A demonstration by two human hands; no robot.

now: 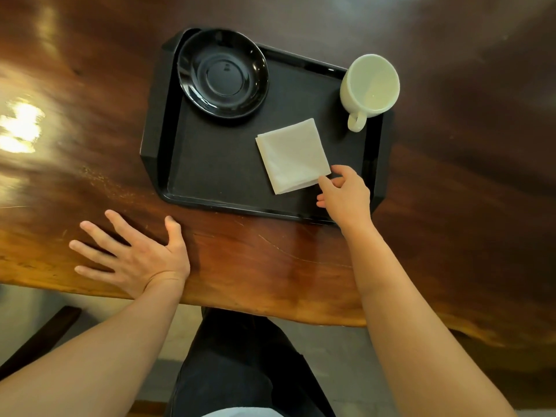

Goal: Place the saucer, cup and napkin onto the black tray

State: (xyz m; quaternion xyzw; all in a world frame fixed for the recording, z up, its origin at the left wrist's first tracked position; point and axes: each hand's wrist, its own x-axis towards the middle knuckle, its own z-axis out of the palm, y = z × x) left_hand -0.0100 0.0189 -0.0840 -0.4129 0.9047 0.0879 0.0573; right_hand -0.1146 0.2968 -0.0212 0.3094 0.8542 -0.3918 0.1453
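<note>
The black tray (210,173) lies on the wooden table. A glossy black saucer (223,73) rests in its far left corner, overlapping the rim. An empty white cup (370,85) stands upright at the tray's far right corner, handle toward me. A folded white napkin (293,155) lies flat on the tray right of centre. My right hand (344,195) is at the napkin's near right corner, thumb and forefinger touching its edge. My left hand (132,255) lies flat with fingers spread on the table, near left of the tray.
The table's near edge (240,308) runs just below my left wrist. My dark-trousered legs (240,362) are below it, and a dark chair part (39,338) shows at lower left. Bright glare (21,127) marks the table's left side.
</note>
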